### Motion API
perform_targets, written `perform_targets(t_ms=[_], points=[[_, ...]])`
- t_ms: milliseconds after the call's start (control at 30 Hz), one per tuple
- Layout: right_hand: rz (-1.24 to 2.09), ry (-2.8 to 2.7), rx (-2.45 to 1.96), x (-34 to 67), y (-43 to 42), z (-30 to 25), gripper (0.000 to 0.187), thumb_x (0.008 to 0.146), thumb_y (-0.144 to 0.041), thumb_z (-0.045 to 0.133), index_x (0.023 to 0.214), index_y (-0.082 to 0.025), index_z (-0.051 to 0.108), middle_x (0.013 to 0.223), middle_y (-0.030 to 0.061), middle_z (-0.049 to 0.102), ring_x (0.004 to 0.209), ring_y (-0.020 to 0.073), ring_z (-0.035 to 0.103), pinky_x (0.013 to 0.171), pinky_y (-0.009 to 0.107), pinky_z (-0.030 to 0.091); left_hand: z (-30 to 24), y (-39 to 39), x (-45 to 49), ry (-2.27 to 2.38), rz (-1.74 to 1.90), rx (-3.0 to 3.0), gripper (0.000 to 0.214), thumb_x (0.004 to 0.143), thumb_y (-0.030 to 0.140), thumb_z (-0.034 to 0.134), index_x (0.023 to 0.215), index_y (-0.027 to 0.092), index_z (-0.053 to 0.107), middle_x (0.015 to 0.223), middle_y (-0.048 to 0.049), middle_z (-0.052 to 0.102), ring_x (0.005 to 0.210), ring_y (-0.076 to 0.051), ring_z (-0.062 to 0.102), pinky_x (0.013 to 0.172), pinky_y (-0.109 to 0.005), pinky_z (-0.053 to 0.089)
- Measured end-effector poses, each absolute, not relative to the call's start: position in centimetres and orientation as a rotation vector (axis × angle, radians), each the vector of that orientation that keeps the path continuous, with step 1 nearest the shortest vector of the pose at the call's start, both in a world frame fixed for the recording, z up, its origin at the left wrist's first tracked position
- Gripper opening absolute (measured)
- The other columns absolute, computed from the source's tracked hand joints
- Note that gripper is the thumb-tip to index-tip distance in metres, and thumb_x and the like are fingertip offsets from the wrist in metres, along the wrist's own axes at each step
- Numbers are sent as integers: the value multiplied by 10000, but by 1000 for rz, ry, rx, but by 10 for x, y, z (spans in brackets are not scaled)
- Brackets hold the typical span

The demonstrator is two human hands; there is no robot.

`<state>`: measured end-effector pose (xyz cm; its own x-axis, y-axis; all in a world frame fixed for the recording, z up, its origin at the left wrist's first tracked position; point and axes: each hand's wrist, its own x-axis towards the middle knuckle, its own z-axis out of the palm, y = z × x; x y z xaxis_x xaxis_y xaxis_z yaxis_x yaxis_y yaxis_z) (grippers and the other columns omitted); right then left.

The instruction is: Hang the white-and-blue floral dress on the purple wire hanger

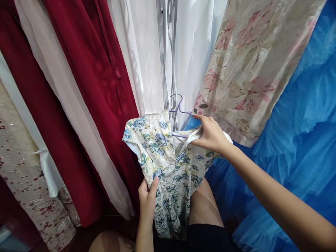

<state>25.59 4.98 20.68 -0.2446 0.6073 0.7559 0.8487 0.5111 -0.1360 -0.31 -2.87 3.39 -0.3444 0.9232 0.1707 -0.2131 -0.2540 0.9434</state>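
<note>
Floral dress (160,147) sits on a purple hanger (180,105), between the two hands. Left hand (148,197) grasps its near-left edge below the sleeve, thumb lying on the front fabric. Right hand (211,134), higher, grips the opposite shoulder by the neckline, a fingertip at the hanger's arm. Lower fabric drops just right of the left wrist, beside a thigh (203,204).

hanger (179,109) partly inside dress (166,161)
</note>
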Motion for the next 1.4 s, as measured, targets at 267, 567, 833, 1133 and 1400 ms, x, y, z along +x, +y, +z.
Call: perform_targets(t_ms=[267,567,833,1133,1400], points=[[-322,-2152,-1002,266,40,191,899,619,-286,799,1433,-154,442,1387,202,561,1218,410,544,1030,561,461,31,-40,-5,1157,1731,799,600,662,408,871,1163,125,701,1173,-140,737,1174,-337,653,1068,-438,466],[2,-1839,-712,232,34,208,275,901,-206,576,1163,-235,653,1427,121,564,1223,275,598,970,451,533,19,-33,-18,1128,1738,679,534,672,316,850,1151,159,674,1139,-109,743,1176,-320,655,1050,-442,486],[545,-1354,-842,171,-28,125,146,900,-360,662,829,-232,656,790,31,657,747,213,610,707,344,492,16,-38,-24,1204,1628,706,518,628,327,828,1089,140,683,1057,-114,757,1059,-340,694,954,-459,527],[1179,-1224,-879,145,-19,27,436,892,-595,620,701,-215,521,562,-36,498,522,140,425,531,269,320,21,-54,-22,1141,1444,1080,455,703,375,792,1100,159,740,1185,-112,728,1203,-354,615,1092,-479,414],[1150,-1197,-935,154,-21,30,372,887,-528,636,724,-209,534,554,-34,531,508,139,432,526,265,317,15,-52,-31,1112,1291,1090,388,725,365,765,1056,163,764,986,-85,775,1151,-345,640,1077,-474,440]])
